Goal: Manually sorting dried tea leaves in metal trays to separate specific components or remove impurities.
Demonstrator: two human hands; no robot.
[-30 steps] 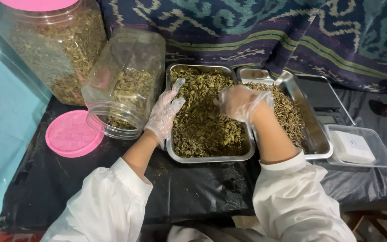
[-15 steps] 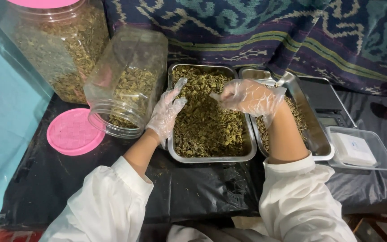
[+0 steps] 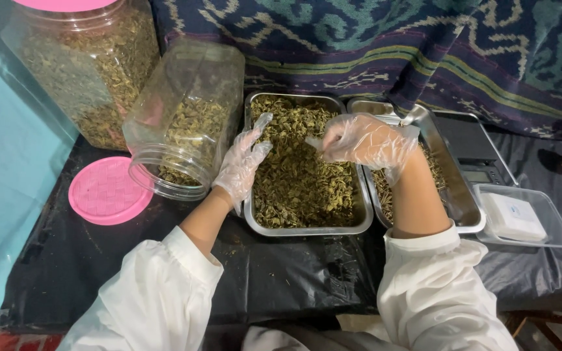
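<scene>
— Starting big: what covers the desk (image 3: 281, 273)?
— Crinkled black plastic sheet. On it sits a rectangular steel tray (image 3: 307, 229) heaped with dry, crumbly green-brown leaves (image 3: 294, 175); left of the tray lies a clear ribbed jar (image 3: 183, 117) on its side, partly filled.
— And the hands?
— Both wear thin clear gloves. Left hand (image 3: 242, 162) rests at the tray's left rim, fingers spread, holding nothing. Right hand (image 3: 362, 140) hovers above the leaves, its grip pinched on a small bit.
</scene>
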